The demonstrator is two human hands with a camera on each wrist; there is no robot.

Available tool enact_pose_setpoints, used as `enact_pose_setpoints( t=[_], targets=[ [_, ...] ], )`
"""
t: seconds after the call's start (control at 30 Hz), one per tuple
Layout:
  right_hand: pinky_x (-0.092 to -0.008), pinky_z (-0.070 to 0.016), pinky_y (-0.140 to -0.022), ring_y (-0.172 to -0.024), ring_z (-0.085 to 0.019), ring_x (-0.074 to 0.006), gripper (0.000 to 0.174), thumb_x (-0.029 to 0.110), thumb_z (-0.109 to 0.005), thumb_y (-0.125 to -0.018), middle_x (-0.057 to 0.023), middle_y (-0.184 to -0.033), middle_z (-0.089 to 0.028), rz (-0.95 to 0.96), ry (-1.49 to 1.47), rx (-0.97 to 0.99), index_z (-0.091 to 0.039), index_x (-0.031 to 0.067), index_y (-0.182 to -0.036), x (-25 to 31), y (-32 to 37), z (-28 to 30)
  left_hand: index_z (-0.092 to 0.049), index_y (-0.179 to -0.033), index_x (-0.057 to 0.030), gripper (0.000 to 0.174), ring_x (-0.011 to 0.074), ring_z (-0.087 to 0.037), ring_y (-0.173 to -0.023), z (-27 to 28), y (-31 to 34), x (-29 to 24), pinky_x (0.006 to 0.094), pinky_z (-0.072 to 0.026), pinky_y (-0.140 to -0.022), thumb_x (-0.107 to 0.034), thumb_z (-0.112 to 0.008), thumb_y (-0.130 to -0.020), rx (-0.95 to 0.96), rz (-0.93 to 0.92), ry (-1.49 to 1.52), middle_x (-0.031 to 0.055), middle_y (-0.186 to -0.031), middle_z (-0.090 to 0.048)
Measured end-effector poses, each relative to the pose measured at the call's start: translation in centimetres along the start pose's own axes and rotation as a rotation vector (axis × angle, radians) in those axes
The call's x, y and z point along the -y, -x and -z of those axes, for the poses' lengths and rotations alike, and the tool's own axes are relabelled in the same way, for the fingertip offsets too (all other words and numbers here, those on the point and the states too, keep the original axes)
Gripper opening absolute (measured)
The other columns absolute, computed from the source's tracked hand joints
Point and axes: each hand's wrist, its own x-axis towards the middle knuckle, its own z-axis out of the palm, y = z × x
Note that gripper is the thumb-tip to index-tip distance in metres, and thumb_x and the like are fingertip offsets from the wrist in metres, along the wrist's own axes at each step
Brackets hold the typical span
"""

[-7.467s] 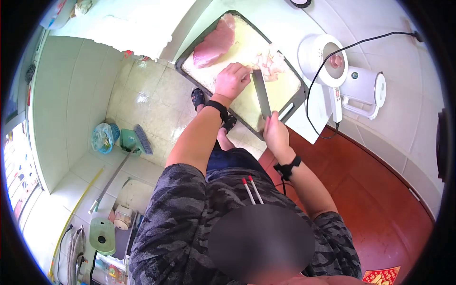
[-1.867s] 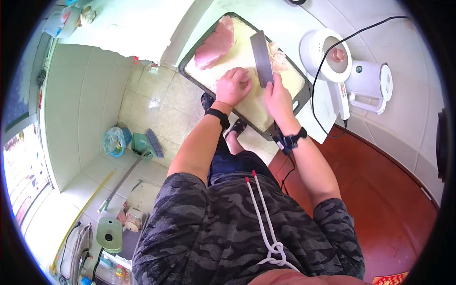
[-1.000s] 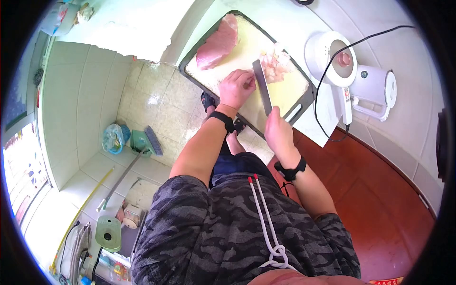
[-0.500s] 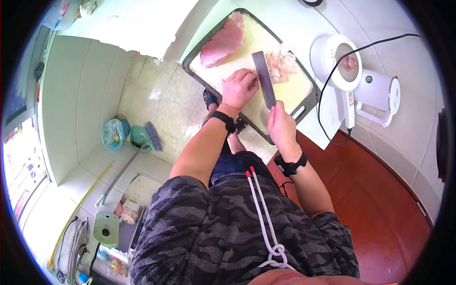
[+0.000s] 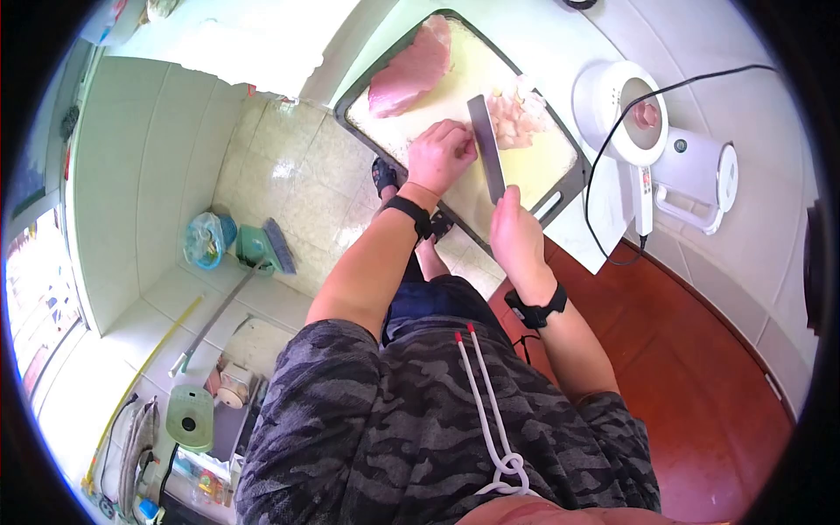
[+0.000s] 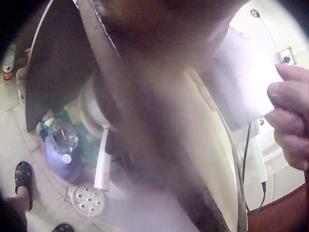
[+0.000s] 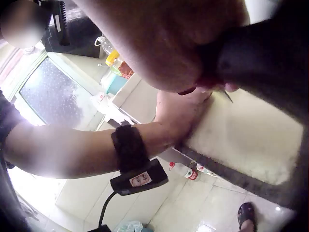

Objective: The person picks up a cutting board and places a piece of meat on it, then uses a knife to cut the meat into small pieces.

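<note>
A dark-edged cutting board (image 5: 464, 206) lies on the white counter. My right hand (image 5: 518, 236) grips the handle of a cleaver (image 5: 488, 150), whose blade points away over the board. Just left of the blade, my left hand (image 5: 440, 156) rests on the board with curled fingers; what lies under them is hidden. Small cut pieces of pale meat (image 5: 518, 115) are heaped right of the blade. A large pink slab of meat (image 5: 411, 70) lies at the board's far left. In the left wrist view, the right hand (image 6: 292, 116) shows at the right edge.
Right of the board stand a white pot (image 5: 605, 109) with a glass lid and a white kettle (image 5: 696, 175). A black cord (image 5: 588, 197) runs beside the board's right edge. On the floor at left are a lined bin (image 5: 206, 241) and a broom (image 5: 278, 245) with a dustpan.
Since about two seconds ago, the cleaver has come down nearer the person, and more of the cut pieces show. Over the last half second, hands and cleaver have barely moved.
</note>
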Motion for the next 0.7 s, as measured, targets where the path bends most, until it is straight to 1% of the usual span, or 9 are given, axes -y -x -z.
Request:
enact_pose_setpoints(
  t=[0.17,0.23,0.27,0.4,0.47,0.53,0.57,0.63,0.7],
  targets=[
    [-0.0570,-0.0497,-0.059,-0.068,-0.065,-0.0476,0.021,0.013,-0.049,-0.096,-0.0261,-0.072,-0.065,0.072,0.029,-0.061,-0.045,-0.0030,-0.109,1.4,-5.6,-0.4,-0.067,-0.077,-0.0091,0.011,0.0225,-0.067,-0.076,0.1,0.0,0.4,0.0345,-0.0558,-0.066,-0.009,-0.076,-0.071,-0.022,-0.015,0.050,0.0012,-0.085,-0.068],
    [-0.0577,-0.0493,-0.059,-0.068,-0.064,-0.0479,0.021,0.013,-0.049,-0.096,-0.0265,-0.073,-0.065,0.119,-0.021,-0.115,-0.044,-0.0027,-0.110,1.5,-6.4,-0.3,-0.064,-0.074,-0.0095,0.013,0.0221,-0.067,-0.076,0.3,0.0,0.0,0.0339,-0.0560,-0.067,-0.004,-0.074,-0.066,-0.031,-0.008,0.037,0.0028,-0.082,-0.067],
    [-0.0577,-0.0493,-0.059,-0.068,-0.064,-0.0479,0.021,0.013,-0.049,-0.096,-0.0265,-0.073,-0.065,0.121,-0.016,-0.120,-0.044,-0.0027,-0.110,1.1,-5.8,-0.6,-0.064,-0.074,-0.0095,0.013,0.0221,-0.067,-0.076,0.2,-0.1,-0.1,0.0339,-0.0560,-0.067,-0.004,-0.074,-0.066,-0.037,-0.011,0.041,0.0028,-0.082,-0.067],
    [-0.0601,-0.0482,-0.060,-0.069,-0.064,-0.0493,0.020,0.016,-0.047,-0.099,-0.0281,-0.073,-0.064,-0.052,0.004,0.008,-0.042,-0.0022,-0.107,0.0,0.5,-1.4,-0.064,-0.074,-0.0097,0.013,0.0226,-0.067,-0.077,0.0,0.1,0.1,0.0345,-0.0560,-0.067,-0.005,-0.074,-0.066,-0.051,-0.004,0.044,0.0028,-0.083,-0.067],
    [-0.0602,-0.0479,-0.060,-0.069,-0.064,-0.0495,0.020,0.016,-0.047,-0.099,-0.0284,-0.073,-0.064,-0.074,0.034,0.038,-0.042,-0.0021,-0.106,-0.4,0.9,-2.0,-0.064,-0.074,-0.0096,0.013,0.0227,-0.067,-0.077,0.1,0.1,0.2,0.0346,-0.0560,-0.068,-0.006,-0.074,-0.067,-0.054,0.001,0.065,0.0028,-0.084,-0.067],
    [-0.0597,-0.0479,-0.059,-0.068,-0.064,-0.0488,0.021,0.017,-0.046,-0.100,-0.0284,-0.073,-0.064,-0.009,-0.007,-0.038,-0.043,-0.0024,-0.107,-0.3,-0.7,-2.4,-0.064,-0.075,-0.0095,0.013,0.0225,-0.067,-0.078,0.2,0.1,0.4,0.0343,-0.0560,-0.068,-0.006,-0.074,-0.067,-0.026,-0.027,0.107,0.0027,-0.084,-0.067],
    [-0.0597,-0.0479,-0.059,-0.068,-0.064,-0.0488,0.021,0.017,-0.046,-0.100,-0.0284,-0.073,-0.064,-0.005,-0.003,-0.032,-0.043,-0.0024,-0.107,-0.1,-2.7,-2.3,-0.064,-0.075,-0.0095,0.013,0.0225,-0.067,-0.078,0.2,0.1,0.5,0.0343,-0.0560,-0.068,-0.006,-0.074,-0.067,-0.029,-0.020,0.105,0.0027,-0.084,-0.067],
    [-0.0589,-0.0479,-0.059,-0.068,-0.064,-0.0483,0.021,0.017,-0.046,-0.100,-0.0283,-0.073,-0.064,0.101,-0.029,-0.123,-0.043,-0.0027,-0.108,1.2,-7.4,-1.6,-0.064,-0.075,-0.0095,0.013,0.0222,-0.067,-0.078,0.3,0.1,0.6,0.0338,-0.0560,-0.068,-0.006,-0.074,-0.067,-0.039,-0.019,0.127,0.0028,-0.085,-0.068],
    [-0.0588,-0.0477,-0.059,-0.069,-0.064,-0.0481,0.021,0.017,-0.046,-0.101,-0.0282,-0.073,-0.064,0.119,-0.068,-0.113,-0.043,-0.0028,-0.108,2.6,-8.9,-0.6,-0.064,-0.075,-0.0096,0.013,0.0223,-0.067,-0.078,0.6,0.5,0.5,0.0337,-0.0560,-0.069,-0.006,-0.074,-0.067,-0.018,-0.010,0.113,0.0028,-0.085,-0.067]
  ],
)
